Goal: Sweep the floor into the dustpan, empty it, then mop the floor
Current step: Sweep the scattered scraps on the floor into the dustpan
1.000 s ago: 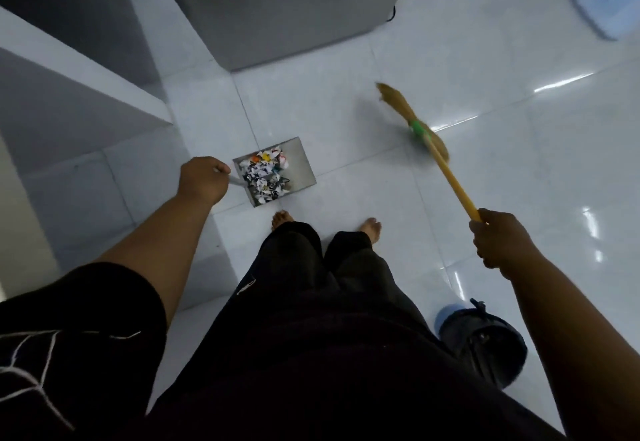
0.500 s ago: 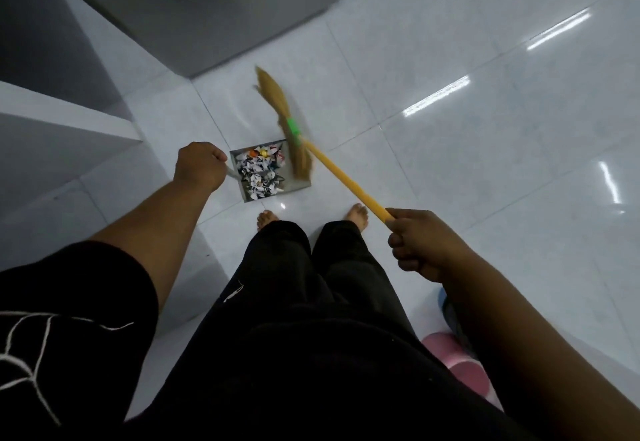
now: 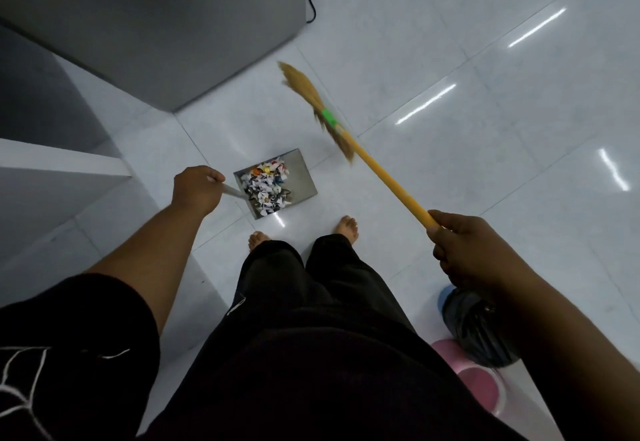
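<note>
One dustpan point(image 3: 302, 177), heaped with paper scraps point(image 3: 266, 189), lies just ahead of two bare feet point(image 3: 347, 227), near the grey cabinet point(image 3: 173, 24) corner. The left hand point(image 3: 195, 191) fingers curl round its handle. The right hand point(image 3: 467, 250) fingers grip one broom point(image 3: 388, 179), angled over open floor point(image 3: 467, 149) to the right.

Home: tiled floor point(image 3: 485, 180), corded appliance point(image 3: 166, 24).

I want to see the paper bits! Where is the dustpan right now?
In the head view the dustpan is left of centre, just ahead of the bare left foot, its handle gripped by the left hand, with the broom to its right.
</note>
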`<action>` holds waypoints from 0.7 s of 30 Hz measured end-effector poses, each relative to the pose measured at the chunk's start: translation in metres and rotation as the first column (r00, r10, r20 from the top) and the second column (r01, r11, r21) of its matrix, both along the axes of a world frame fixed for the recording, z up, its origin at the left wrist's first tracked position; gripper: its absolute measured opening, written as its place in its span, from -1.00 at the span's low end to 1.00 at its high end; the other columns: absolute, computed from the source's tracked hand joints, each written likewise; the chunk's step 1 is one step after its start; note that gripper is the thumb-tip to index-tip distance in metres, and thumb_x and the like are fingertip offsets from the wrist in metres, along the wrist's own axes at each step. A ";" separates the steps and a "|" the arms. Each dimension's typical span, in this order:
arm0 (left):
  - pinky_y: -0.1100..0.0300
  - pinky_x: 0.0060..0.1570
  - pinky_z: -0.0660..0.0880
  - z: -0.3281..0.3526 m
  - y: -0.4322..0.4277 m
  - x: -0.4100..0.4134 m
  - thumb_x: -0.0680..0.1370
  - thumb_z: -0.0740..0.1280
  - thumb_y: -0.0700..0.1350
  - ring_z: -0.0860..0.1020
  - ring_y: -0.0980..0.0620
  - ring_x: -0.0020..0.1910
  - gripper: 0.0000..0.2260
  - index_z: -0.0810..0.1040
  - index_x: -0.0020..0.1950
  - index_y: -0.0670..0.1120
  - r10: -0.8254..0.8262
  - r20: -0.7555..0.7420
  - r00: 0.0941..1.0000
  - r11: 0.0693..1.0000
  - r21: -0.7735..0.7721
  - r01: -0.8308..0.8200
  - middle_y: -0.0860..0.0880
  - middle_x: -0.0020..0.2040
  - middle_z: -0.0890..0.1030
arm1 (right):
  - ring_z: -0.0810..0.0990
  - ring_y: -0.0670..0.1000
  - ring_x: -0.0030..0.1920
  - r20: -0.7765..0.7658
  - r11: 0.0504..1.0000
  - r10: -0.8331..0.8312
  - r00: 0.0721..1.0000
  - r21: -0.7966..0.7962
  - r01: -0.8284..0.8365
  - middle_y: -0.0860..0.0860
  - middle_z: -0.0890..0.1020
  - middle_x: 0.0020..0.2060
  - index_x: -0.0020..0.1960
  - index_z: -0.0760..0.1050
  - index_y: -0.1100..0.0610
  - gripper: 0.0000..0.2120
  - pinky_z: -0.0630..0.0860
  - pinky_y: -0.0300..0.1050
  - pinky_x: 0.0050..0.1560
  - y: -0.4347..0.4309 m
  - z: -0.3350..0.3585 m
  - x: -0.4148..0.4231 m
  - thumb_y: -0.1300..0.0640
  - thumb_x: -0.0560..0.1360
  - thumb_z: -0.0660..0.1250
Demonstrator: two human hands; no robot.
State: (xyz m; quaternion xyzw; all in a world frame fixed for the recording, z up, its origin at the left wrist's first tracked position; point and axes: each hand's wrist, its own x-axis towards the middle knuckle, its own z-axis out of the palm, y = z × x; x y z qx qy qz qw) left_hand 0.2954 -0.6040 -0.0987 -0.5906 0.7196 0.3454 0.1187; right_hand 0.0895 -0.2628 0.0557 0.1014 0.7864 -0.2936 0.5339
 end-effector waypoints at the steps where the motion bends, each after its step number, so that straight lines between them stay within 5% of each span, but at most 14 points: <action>1: 0.22 -0.08 0.49 0.001 0.004 -0.006 0.49 0.33 -0.26 0.60 -0.04 -0.01 -0.84 0.64 -0.14 -0.02 -0.005 -0.007 1.000 1.000 0.020 0.005 -0.07 0.02 0.67 | 0.23 -0.06 -0.57 0.004 1.000 -0.020 1.000 0.007 0.020 0.03 0.31 -0.43 0.15 0.49 0.07 -0.84 0.20 -0.28 -0.58 0.005 -0.001 -0.005 0.14 0.60 0.20; 7: 0.16 -0.06 0.55 0.014 0.029 -0.051 0.45 0.45 -0.23 0.62 -0.08 -0.05 -0.88 0.62 -0.09 -0.02 -0.043 -0.041 0.998 0.990 0.129 0.048 -0.11 0.01 0.66 | 0.17 -0.07 -0.58 0.070 0.980 -0.191 0.979 -0.035 0.194 -0.02 0.27 -0.50 -0.14 0.43 0.14 -0.86 0.13 -0.29 -0.55 0.047 -0.003 -0.031 0.26 0.56 0.16; 12: -0.01 0.09 0.59 0.031 0.055 -0.101 0.49 0.39 -0.18 0.63 -0.11 0.02 -0.89 0.62 -0.08 0.04 -0.094 -0.058 0.994 0.992 0.080 0.098 -0.08 0.02 0.66 | 0.25 -0.06 -0.54 0.077 0.887 -0.450 0.890 -0.072 0.455 0.06 0.35 -0.41 0.16 0.44 -0.07 -0.72 0.16 -0.25 -0.59 0.086 0.000 -0.051 0.26 0.58 0.17; 21: 0.08 0.06 0.57 0.051 0.106 -0.191 0.48 0.42 0.00 0.60 -0.05 0.03 -0.81 0.64 0.08 0.01 -0.310 -0.136 0.941 0.950 0.003 0.314 -0.03 0.05 0.64 | 0.25 -0.04 -0.51 0.018 0.758 -0.608 0.794 -0.286 0.586 0.03 0.36 -0.43 -0.01 0.62 0.18 -0.82 0.22 -0.22 -0.53 0.148 0.017 -0.058 0.25 0.49 0.27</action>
